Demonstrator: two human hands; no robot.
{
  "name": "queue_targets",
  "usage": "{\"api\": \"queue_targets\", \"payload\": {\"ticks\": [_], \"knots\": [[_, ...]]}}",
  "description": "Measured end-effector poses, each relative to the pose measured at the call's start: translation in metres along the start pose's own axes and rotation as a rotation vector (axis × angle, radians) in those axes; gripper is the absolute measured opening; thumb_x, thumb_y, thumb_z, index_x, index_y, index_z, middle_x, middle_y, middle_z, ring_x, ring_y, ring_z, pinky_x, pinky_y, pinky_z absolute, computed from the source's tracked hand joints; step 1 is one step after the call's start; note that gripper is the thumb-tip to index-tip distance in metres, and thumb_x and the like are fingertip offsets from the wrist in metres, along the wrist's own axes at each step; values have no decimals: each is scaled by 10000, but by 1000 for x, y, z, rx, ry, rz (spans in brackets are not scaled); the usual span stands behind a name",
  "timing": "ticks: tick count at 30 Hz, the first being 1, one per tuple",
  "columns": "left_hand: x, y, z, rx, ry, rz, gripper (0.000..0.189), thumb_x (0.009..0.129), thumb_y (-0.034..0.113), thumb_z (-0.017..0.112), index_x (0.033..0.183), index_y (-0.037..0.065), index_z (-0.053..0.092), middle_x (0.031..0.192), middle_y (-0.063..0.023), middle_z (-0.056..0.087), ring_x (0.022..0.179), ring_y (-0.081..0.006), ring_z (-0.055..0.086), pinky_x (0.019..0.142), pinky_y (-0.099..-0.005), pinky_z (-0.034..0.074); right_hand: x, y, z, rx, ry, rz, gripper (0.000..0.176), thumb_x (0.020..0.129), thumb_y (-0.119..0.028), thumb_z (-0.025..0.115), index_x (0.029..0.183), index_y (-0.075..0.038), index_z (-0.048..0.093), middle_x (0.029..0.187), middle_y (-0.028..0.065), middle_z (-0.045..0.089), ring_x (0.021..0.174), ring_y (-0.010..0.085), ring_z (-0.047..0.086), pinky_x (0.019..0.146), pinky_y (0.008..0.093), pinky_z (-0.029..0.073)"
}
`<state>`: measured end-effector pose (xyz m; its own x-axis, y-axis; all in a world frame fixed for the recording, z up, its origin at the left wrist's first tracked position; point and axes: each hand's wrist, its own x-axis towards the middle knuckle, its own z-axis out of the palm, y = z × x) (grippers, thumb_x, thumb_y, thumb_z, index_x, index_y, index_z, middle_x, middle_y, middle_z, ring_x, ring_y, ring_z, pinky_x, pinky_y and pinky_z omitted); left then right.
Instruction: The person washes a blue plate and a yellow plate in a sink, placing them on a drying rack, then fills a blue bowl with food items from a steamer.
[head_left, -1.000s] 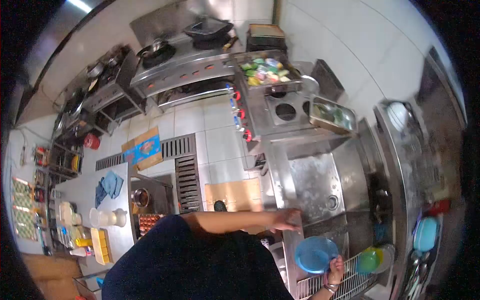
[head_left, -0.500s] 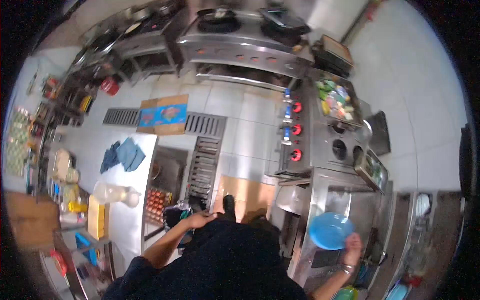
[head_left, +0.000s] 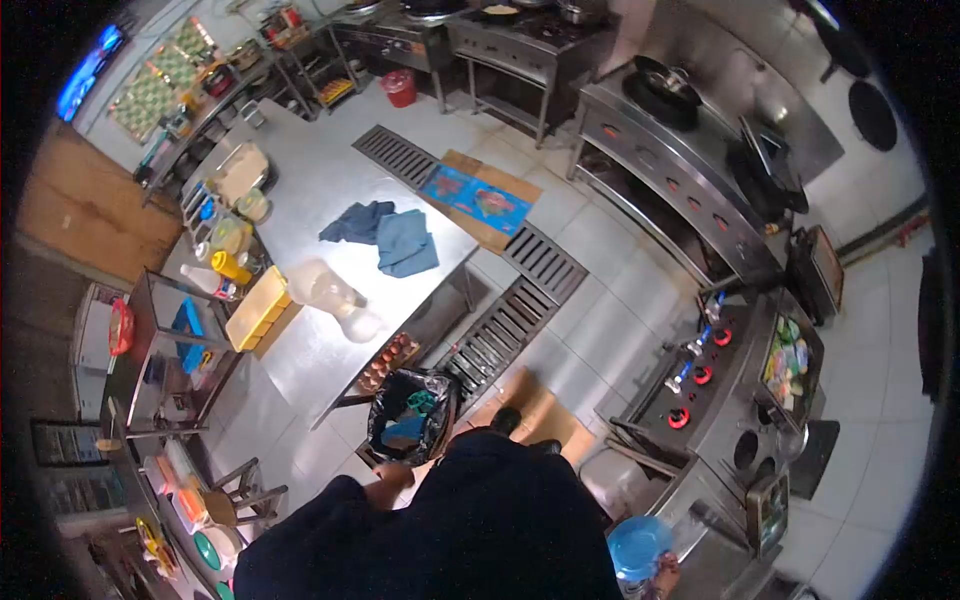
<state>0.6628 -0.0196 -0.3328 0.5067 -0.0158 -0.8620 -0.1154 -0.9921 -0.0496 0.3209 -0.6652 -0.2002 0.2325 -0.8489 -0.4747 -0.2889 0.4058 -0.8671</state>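
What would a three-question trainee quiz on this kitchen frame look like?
1. What does the right hand hold? A) a blue plate B) a red bucket C) a yellow box
2. True or false: the blue cloths lie on the floor.
3. Fill in: the left hand is nearest the ___ lined with a black bag.

Key: 1 A. 2 False, they lie on the table. 3 bin.
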Motion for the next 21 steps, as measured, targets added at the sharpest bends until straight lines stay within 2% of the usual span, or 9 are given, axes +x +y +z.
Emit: {"api": "queue_targets", "payload": {"ticks": [2,4,10,16,17,19,21], "knots": [[-4,-2,13,-45,-70,-52,532,876,543,532,1062,64,673,1039,-168,646,887,-330,649,696,-450,530,8,-10,2,-3,-5,-11,521,845,-400,644,1205,-39,537,1170,105,583,1037,267,556,887,414,475],[14,12,13,-103,-60,-118,520,878,533,537,1056,64,668,1007,-162,635,862,-318,637,678,-442,526,7,-14,3,-6,-5,-13,529,847,-406,639,1209,-35,535,1174,104,580,1041,265,554,895,411,470],[82,63,-41,-185,50,-229,482,883,506,552,1040,61,652,910,-142,599,785,-280,604,624,-416,514,-34,6,-18,35,60,-12,552,852,-424,626,1219,-23,527,1186,102,570,1053,257,548,919,404,457],[93,60,-79,-211,28,-221,446,889,478,567,1025,59,635,813,-122,564,708,-243,570,570,-390,502,-52,9,-67,105,152,-103,576,858,-441,613,1229,-10,520,1199,100,561,1065,249,541,943,396,443],[96,63,-84,-225,15,-219,440,890,474,570,1022,58,633,797,-118,558,695,-237,564,561,-386,500,-61,12,-61,109,146,-94,576,858,-441,613,1229,-10,520,1199,100,561,1065,249,541,943,396,443],[104,71,-99,-285,-27,-184,429,892,464,575,1017,57,627,764,-112,546,669,-224,553,542,-377,496,-83,13,-47,332,87,-54,716,848,-538,606,1299,-1,464,1264,109,517,1124,239,511,975,391,408],[113,85,-122,-401,-106,-110,418,894,455,580,1011,57,622,732,-105,534,644,-212,542,524,-369,492,-84,15,-26,284,98,-7,722,846,-543,605,1300,0,463,1266,110,516,1126,240,510,976,391,406]]}}
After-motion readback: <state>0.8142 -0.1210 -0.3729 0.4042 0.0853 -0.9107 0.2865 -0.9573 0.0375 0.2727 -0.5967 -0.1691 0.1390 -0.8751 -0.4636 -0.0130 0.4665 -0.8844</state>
